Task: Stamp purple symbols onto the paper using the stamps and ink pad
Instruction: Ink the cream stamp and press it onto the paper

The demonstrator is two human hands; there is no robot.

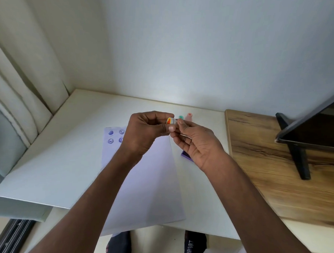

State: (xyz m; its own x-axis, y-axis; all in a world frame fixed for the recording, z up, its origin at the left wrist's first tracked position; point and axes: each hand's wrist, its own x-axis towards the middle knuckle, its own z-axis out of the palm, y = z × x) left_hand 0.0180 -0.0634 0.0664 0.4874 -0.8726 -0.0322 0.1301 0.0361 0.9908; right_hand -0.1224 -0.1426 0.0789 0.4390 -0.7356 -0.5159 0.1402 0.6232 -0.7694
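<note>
Above the table, my left hand (149, 131) grips a small round stamp (171, 120) with a yellow and orange picture on its end. My right hand (196, 142) touches the stamp's right end with thumb and fingertips. The white paper (147, 182) lies under both hands, with several purple stamped symbols (115, 137) at its top left corner. A purple ink pad (186, 155) shows only as a corner beneath my right hand. A green stamp (180, 117) and a pink stamp (189, 116) stand upright on the table behind my hands.
The white table (63, 156) meets a wall at the back and a curtain (22, 79) at the left. A wooden surface (274, 168) at the right carries a dark screen on a black stand (301, 150). Feet in dark socks (194, 244) show below the table's front edge.
</note>
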